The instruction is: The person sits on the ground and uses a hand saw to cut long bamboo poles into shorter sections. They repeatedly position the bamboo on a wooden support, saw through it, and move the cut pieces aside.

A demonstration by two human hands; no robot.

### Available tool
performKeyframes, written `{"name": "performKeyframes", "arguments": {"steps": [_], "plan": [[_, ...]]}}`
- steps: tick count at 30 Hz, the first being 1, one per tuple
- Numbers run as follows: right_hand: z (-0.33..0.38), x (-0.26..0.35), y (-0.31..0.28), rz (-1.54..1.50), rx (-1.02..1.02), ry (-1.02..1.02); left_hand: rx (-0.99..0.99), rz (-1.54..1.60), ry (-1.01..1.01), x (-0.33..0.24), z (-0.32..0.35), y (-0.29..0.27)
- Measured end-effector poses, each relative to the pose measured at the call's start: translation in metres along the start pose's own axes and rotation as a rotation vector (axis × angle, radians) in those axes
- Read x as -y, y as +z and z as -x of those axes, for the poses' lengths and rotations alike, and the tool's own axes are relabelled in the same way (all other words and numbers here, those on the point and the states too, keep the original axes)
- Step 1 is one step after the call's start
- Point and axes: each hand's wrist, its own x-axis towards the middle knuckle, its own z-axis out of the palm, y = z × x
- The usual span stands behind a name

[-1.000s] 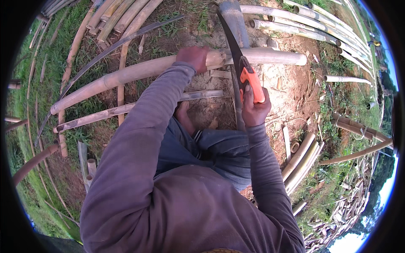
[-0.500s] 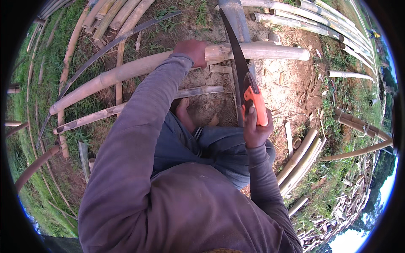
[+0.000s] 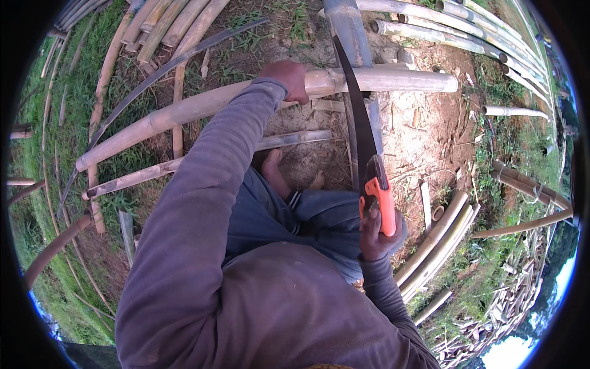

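A long, thick bamboo pole (image 3: 184,114) lies crosswise in front of me, its cut end at the right. My left hand (image 3: 287,80) is closed around it near the middle. In my right hand (image 3: 381,232) is the orange handle of a hand saw (image 3: 365,132), fingers wrapped round it. The dark blade points away from me and crosses the pole to the right of my left hand. Beneath the pole, a grey bamboo support (image 3: 348,31) runs away from me.
A split bamboo length (image 3: 295,140) lies nearer, beside my bare foot (image 3: 275,172). Cut bamboo poles (image 3: 424,37) are stacked far right, with more pieces (image 3: 436,240) at near right. A thin dark strip (image 3: 160,77) slants across the left side. Offcuts (image 3: 498,307) heap at lower right.
My right hand has drawn the saw back toward me, so the blade tip now lies close to the pole's far side. My left hand keeps its hold on the pole.
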Motion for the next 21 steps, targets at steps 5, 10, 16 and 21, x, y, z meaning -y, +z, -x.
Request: {"name": "performKeyframes", "arguments": {"steps": [5,10,16,21], "plan": [[-0.125,-0.02,0.072,-0.013,0.093,0.009,-0.06,0.024,0.048,0.005,-0.013,-0.007],[-0.015,0.002,-0.004,0.11,0.082,-0.032,0.014,0.011,0.034,0.009,-0.011,-0.002],[0.017,0.006,-0.019,0.021,0.008,-0.055,0.121,0.103,0.059,0.015,-0.023,-0.008],[-0.103,-0.026,0.061,-0.018,0.055,-0.079,0.059,0.035,0.138,0.011,-0.028,-0.002]]}}
